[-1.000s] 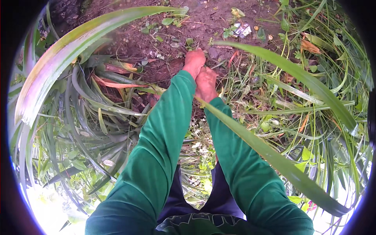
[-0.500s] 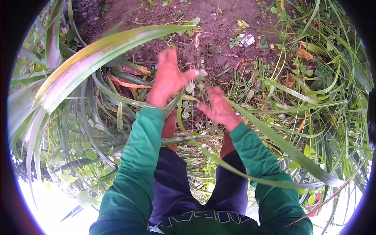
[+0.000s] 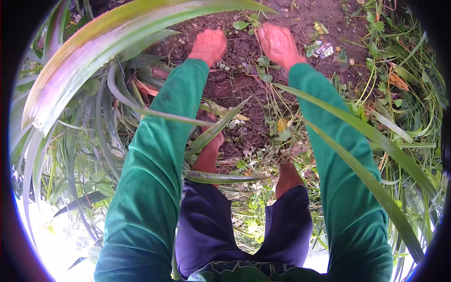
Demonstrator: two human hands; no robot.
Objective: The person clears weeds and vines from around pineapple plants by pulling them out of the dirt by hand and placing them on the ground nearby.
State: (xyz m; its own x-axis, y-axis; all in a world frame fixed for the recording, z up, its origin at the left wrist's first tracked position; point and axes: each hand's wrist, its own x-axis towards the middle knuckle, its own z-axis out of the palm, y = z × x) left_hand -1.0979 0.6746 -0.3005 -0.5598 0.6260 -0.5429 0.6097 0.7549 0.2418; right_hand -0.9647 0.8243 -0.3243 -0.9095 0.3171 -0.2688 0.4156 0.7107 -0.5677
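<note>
Both arms stretch forward over bare brown soil. My left hand (image 3: 210,44) is closed, knuckles up, low over the soil; whatever its fingers hold is hidden beneath it. To its right, my right hand (image 3: 277,43) has its fingers curled down at the ground. A small green weed (image 3: 242,25) with rounded leaves grows between the hands, and a thin stem runs along the thumb side of the right hand. Its grip on that stem cannot be made out. Another leafy weed (image 3: 264,75) lies just below the right hand.
A broad spiny-edged leaf (image 3: 103,40) arches across the upper left. Long narrow leaves (image 3: 371,134) cross over my right forearm. A crumpled silvery wrapper (image 3: 324,49) lies on the soil right of my hand. Tangled grass (image 3: 413,80) borders the right side; my legs stand below.
Both hands have reached farther forward onto the soil, their spread fingers now curled closed. The arching leaf appears higher in the picture, and more soil shows between my forearms.
</note>
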